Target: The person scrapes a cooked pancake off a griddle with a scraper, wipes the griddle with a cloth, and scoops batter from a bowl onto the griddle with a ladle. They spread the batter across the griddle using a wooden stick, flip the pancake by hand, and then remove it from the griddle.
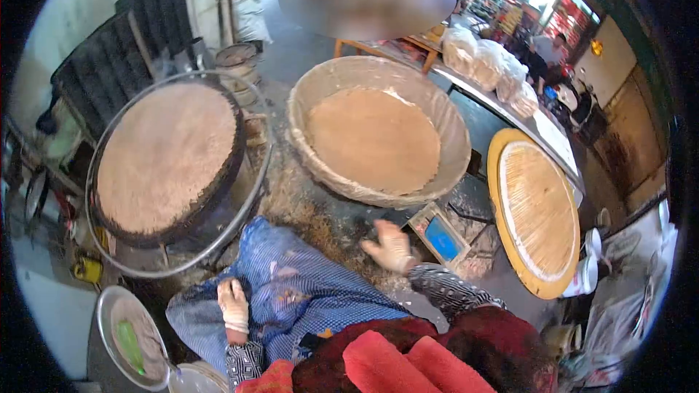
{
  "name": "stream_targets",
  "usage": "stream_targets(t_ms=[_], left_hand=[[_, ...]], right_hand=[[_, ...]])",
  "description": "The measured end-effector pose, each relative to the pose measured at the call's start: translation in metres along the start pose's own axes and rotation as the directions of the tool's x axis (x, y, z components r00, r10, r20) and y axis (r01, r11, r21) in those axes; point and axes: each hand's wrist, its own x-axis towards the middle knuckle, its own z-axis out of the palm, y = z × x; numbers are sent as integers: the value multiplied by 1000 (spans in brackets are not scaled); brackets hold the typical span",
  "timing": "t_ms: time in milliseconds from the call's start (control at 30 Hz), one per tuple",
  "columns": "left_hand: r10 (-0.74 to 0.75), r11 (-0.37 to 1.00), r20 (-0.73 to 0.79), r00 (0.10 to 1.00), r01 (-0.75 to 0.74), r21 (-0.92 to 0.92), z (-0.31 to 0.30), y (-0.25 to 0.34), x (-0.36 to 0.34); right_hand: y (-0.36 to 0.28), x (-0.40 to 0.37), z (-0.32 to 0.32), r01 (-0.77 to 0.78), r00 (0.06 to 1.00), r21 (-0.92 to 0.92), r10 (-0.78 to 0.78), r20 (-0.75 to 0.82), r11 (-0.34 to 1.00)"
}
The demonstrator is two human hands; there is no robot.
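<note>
My left hand (233, 304), wrapped at the wrist, rests on the blue checked cloth (306, 284) over my lap, fingers lying flat with nothing visible in them. My right hand (389, 246), thumb apart from the fingers, hovers in front of a large round basin (306, 164) and holds nothing. Inside that basin is a smooth tan mass (375, 138). Beside my right hand stands a small wooden box (437, 236) with a blue piece in it. To the left, a round griddle (237, 164) is covered by a tan layer (164, 160).
A metal ring (269, 145) surrounds the griddle. At lower left is a bowl (102, 313) with a green tool (129, 346). A round yellow board (506, 240) carries a pale disc at right. Behind stand bagged goods (488, 65) on a table and a seated person (547, 51).
</note>
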Motion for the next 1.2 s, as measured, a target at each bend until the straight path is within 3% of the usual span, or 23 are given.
stream_targets(t_ms=[67, 100, 133, 200, 333, 400, 467, 533, 567, 600, 633, 667, 700, 733, 767, 800, 867, 900, 933, 1000, 1033, 1067, 1200], left_hand=[[41, 999, -8, 999, -41, 8, 1, -8, -3], [34, 999, -6, 999, -34, 2, 0, -6, -4], [26, 1000, -3, 1000, -26, 0, -1, -1, -3], [27, 1000, 31, 999, -27, 4, 0, 11, 1], [81, 996, 82, 993, -78, -38, 1, 50, 13], [60, 998, 113, 992, -57, -32, 2, 59, 21], [240, 969, 60, 969, -235, -68, -8, 79, 30], [283, 958, 45, 958, -281, -57, -31, 90, 37], [296, 955, 16, 955, -295, -39, -50, 95, 41], [301, 953, -6, 954, -301, -25, -67, 96, 43], [288, 955, -52, 956, -282, 94, -84, 90, 44], [270, 946, -87, 959, -247, 212, -102, 81, 44], [210, 969, -122, 970, -190, 160, -119, 63, 44], [147, 985, -154, 977, -131, 111, -135, 45, 43], [109, 987, -192, 975, -83, 138, -152, 34, 43], [84, 986, -236, 968, -47, 160, -166, 24, 46], [71, 989, -281, 957, -31, 144, -189, 5, 44], [66, 987, -288, 955, -21, 157, -196, -3, 41], [65, 986, -291, 954, -17, 165, -200, -10, 39], [53, 985, -283, 958, -4, 173, -202, -27, 34], [63, 982, -279, 958, -10, 189, -205, -34, 34], [74, 979, -277, 958, -16, 205, -205, -40, 33], [-38, 899, -256, 966, 145, 413, -230, -57, 45]], right_hand=[[79, -24, -5, -408, 912, -180, 409, -33, 895], [95, -24, -32, -577, 793, -148, 594, 134, 803], [133, -33, -14, -623, 764, -232, 645, 28, 748], [144, -31, -25, -738, 647, -159, 755, 111, 656], [148, -37, 4, -643, 664, -354, 725, 183, 679], [177, -51, 43, -483, 836, -474, 548, 0, 736], [196, -61, 60, -464, 885, -375, 436, -162, 802], [145, -56, 5, -345, 919, -261, 381, 103, 902], [160, -69, 19, -384, 886, -163, 412, 212, 909], [121, -53, -19, -366, 870, -108, 382, 313, 924], [139, -62, 0, -98, 995, -78, 97, -9, 992], [93, -45, -33, -315, 946, 332, 322, 36, 889], [104, -36, -18, -323, 897, 860, 418, 144, 396], [-8, -8, -92, -374, 869, 903, 420, 262, 211], [-4, 5, -80, -353, 905, 935, 238, 351, -39], [-11, 27, -66, -314, 905, 929, 232, 356, -198], [-35, 71, -30, -348, 934, 908, -2, 357, -233], [-74, 81, -36, -10, 974, 935, -209, 90, 354], [-125, 86, -40, 445, 855, 564, -518, -35, 696], [-216, 115, -9, 327, 834, 815, -551, -11, 479], [-251, 132, 9, 827, 530, 402, -784, -324, 393], [-279, 145, 19, 932, 353, 211, -872, -340, 296], [-312, 163, 80, 876, 464, -32, -858, -218, 482]])
